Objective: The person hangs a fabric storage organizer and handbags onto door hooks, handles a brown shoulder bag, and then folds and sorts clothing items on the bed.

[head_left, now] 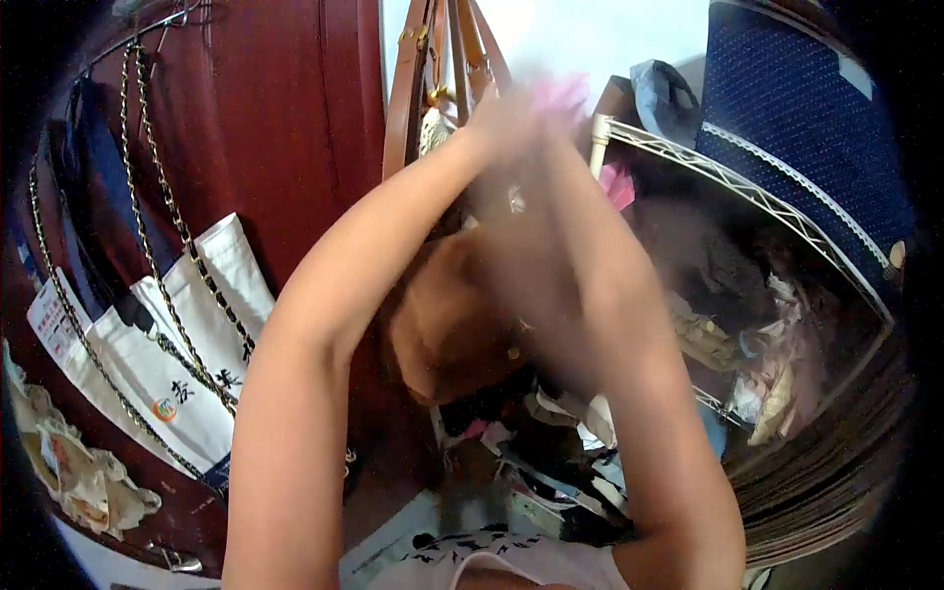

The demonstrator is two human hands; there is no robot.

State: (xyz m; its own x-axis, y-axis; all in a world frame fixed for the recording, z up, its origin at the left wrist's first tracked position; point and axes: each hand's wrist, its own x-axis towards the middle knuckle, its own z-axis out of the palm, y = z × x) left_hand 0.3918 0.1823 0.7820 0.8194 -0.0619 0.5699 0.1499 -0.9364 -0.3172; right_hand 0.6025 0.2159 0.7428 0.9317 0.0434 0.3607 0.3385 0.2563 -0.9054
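Both arms reach up and forward in the head view. My left hand [492, 123] and my right hand [541, 128] come together at the top middle, smeared by motion, so their fingers cannot be made out. A blurred pink item [560, 98] shows at the hands. Close beside them hang brown leather straps [405, 108]. Beneath the hands is a brown bag [452, 315], and a blurred dark shape [541, 265] hangs between my forearms.
White tote bags [187, 364] and chain straps [162, 187] hang on the dark red door [285, 108] at left. At right stands a white wire rack [747, 182] with piled cloth items [777, 383]. Dark blue dotted fabric [787, 98] hangs at upper right.
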